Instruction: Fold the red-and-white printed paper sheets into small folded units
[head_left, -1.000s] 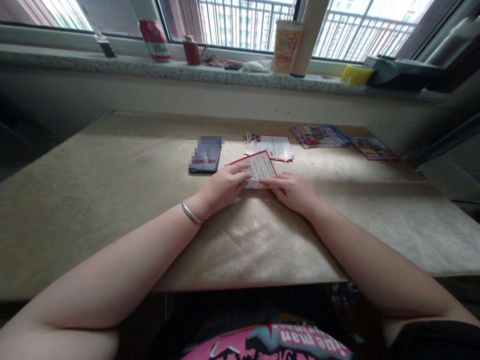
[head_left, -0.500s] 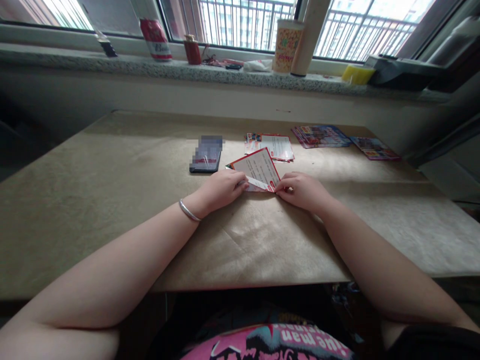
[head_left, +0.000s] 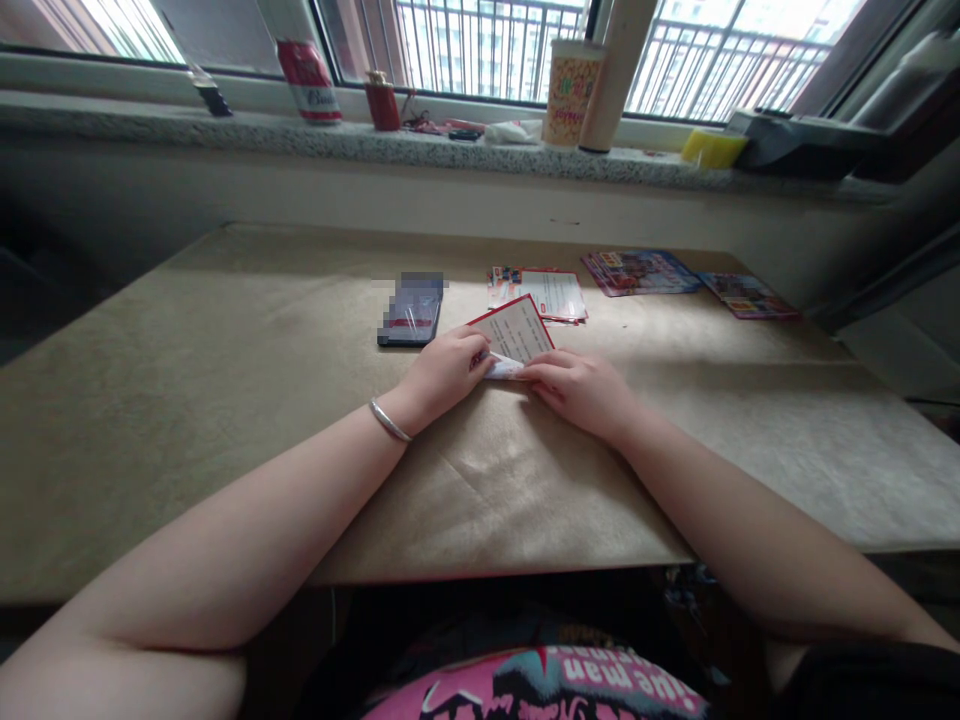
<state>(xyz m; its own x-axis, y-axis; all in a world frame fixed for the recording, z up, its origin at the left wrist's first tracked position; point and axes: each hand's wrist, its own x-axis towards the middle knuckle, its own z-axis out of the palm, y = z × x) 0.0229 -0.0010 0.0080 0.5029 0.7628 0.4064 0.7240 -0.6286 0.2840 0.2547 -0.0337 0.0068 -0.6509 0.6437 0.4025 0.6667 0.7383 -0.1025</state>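
Observation:
A red-bordered paper leaflet (head_left: pixel 516 330) with printed text lies folded on the brown paper-covered table (head_left: pixel 225 380), its far part tilted up. My left hand (head_left: pixel 442 370), with a silver bangle on the wrist, pinches the leaflet's near left edge. My right hand (head_left: pixel 581 388) presses its fingers on the folded near edge from the right. Both hands touch the same leaflet, and their fingers hide the fold line.
A dark phone (head_left: pixel 411 310) lies left of the leaflet. Behind it sit a small pile of similar leaflets (head_left: pixel 547 292) and two colourful stacks (head_left: pixel 639 271) (head_left: pixel 748 296) at the right. The windowsill holds a red can (head_left: pixel 309 80), a paper cup (head_left: pixel 573 92) and a yellow sponge (head_left: pixel 712 148).
My right hand slid left along the leaflet's near edge, and the leaflet's raised part dropped a little. My left hand kept its pinch and shifted slightly.

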